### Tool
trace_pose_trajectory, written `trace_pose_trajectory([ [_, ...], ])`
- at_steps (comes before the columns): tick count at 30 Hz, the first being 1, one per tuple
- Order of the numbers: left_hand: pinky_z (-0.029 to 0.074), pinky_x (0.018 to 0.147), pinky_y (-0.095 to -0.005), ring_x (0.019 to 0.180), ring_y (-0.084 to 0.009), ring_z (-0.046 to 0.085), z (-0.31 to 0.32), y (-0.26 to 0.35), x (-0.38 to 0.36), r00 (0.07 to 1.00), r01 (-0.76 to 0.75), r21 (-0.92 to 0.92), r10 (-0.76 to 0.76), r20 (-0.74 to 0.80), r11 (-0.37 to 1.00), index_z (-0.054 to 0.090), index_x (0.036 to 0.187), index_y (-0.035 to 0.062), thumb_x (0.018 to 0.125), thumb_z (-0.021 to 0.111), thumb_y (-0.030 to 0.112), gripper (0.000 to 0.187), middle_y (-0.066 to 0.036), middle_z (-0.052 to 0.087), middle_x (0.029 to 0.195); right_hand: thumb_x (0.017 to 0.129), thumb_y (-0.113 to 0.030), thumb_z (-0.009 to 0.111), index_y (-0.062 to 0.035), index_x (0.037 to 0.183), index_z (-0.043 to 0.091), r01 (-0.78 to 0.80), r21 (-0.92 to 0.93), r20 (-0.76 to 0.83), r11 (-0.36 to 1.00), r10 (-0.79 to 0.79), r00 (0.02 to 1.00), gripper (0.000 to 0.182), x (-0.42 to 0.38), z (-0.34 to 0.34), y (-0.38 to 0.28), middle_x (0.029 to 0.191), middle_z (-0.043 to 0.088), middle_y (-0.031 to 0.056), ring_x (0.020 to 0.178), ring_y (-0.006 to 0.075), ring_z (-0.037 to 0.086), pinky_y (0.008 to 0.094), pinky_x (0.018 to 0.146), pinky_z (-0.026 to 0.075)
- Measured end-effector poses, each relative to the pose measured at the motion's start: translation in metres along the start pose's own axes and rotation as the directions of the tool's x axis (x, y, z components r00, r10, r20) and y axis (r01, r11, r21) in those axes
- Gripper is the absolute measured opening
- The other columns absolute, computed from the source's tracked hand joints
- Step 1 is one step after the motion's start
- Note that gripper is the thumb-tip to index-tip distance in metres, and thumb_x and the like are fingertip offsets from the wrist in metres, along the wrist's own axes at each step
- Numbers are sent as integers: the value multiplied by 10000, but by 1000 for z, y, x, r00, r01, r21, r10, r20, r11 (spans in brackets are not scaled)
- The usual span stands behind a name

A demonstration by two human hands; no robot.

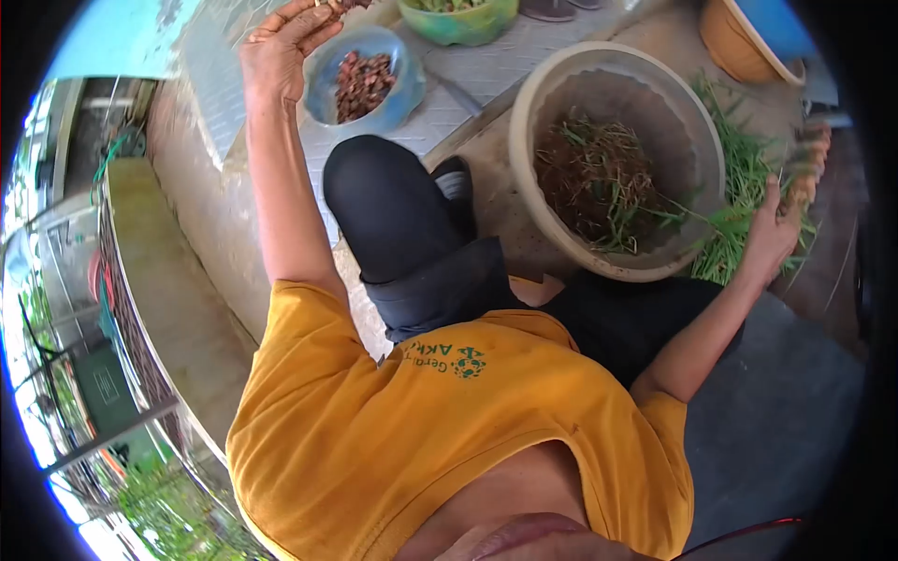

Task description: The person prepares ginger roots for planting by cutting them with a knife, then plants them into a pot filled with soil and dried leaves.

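At the upper left, my left hand (285,47) is raised with its fingertips pinched on a small dark reddish piece (355,4), partly cut off by the frame edge. Just below it, a blue bowl (410,92) holds many reddish-brown pieces (363,86) of similar colour. On the right, my right hand (778,222) is over a heap of green grass (744,192), thumb apart from the stretched, motion-blurred fingers. Between my hands, a large grey-beige tub (526,154) contains dark soil and dry, rooty grass (608,182); green blades hang toward its rim.
A green bowl (477,28) with leafy bits stands at the top, near dark footwear (547,9). Beside the blue bowl lies a knife-like blade (454,92). An orange-brown basin (739,42) is at the upper right. A low ledge (178,243) runs along the left.
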State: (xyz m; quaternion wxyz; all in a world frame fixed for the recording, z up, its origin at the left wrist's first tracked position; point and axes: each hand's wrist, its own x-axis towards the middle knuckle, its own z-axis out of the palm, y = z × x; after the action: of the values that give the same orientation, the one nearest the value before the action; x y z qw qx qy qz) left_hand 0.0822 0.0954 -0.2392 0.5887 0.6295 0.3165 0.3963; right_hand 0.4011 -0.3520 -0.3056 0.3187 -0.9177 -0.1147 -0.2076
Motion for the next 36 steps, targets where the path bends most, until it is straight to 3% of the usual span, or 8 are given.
trace_pose_trajectory([
  [10, 562, 801, -272, 880, -199, 657, -33, -109, 38, 900, 429, -75, -433, -48, 900, 569, 1080, -50, 898, 605, 34, 204, -149, 669, 1006, 852, -474, 640, 84, 1148, 622, -110, 120, 105, 987, 97, 990, 632, -8, 9, -29, 726, 640, 158, 545, 176, 543, 316, 593, 450],
  [16, 574, 745, -329, 886, -217, 658, 61, -129, 132, 944, 295, 64, -301, 131, 953, 602, 1126, -70, 894, 621, 93, 285, -159, 665, 995, 867, -445, 641, 71, 1119, 644, -66, 140, 85, 988, 54, 995, 575, -8, 20, -25, 786, 656, 161, 617, 183, 572, 320, 632, 459],
  [19, 524, 632, -327, 837, -232, 665, 88, -167, 181, 857, 513, 400, -431, -281, 760, 649, 1091, -30, 891, 603, 216, 320, -153, 677, 1034, 875, -425, 641, 70, 1113, 645, -156, 132, 158, 979, 134, 978, 549, -12, 10, -40, 862, 670, 183, 716, 196, 593, 323, 701, 468],
  [22, 503, 591, -306, 751, -190, 663, 96, -180, 193, 926, -53, 892, -313, 212, 449, 708, 891, -26, 857, 614, 136, 190, -96, 701, 819, 871, -413, 647, 66, 1115, 645, -109, 288, 127, 951, 74, 989, 537, -13, 12, -33, 877, 672, 179, 721, 187, 588, 320, 704, 466],
  [24, 504, 613, -296, 739, -161, 651, 153, -124, 116, 861, -128, 800, -335, 383, 586, 709, 877, -10, 846, 591, 76, 149, -73, 691, 774, 873, -399, 658, 64, 1111, 649, -103, 380, 123, 919, 60, 991, 520, -15, 9, -38, 788, 644, 73, 658, 99, 529, 251, 595, 428],
  [27, 513, 645, -298, 739, -149, 646, 221, -126, 19, 450, -167, 554, -437, 779, 816, 703, 910, -23, 866, 593, 102, 172, -78, 690, 808, 872, -277, 642, 69, 904, 651, -217, 370, 211, 903, 146, 967, 348, -17, -4, -50, 650, 551, 15, 566, 83, 478, 263, 520, 383],
  [30, 510, 858, -389, 974, -281, 636, 277, -169, -57, 102, -622, 448, -500, 860, 643, 580, 1284, 100, 751, 762, 296, 597, -172, 649, 1077, 887, -215, 622, 89, 801, 622, -310, 427, 201, 850, 245, 949, 316, -17, -14, -67, 594, 482, -8, 555, 82, 426, 296, 500, 349],
  [36, 387, 1028, -525, 1308, -522, 278, 360, -307, -135, 513, -703, 664, -466, 721, 254, 458, 1393, 251, 653, 813, 408, 835, -262, 286, 1450, 897, -202, 623, 80, 731, 572, -189, 419, 26, 888, 197, 980, 331, -13, -24, -44, 583, 451, -18, 548, 76, 394, 291, 484, 320],
])
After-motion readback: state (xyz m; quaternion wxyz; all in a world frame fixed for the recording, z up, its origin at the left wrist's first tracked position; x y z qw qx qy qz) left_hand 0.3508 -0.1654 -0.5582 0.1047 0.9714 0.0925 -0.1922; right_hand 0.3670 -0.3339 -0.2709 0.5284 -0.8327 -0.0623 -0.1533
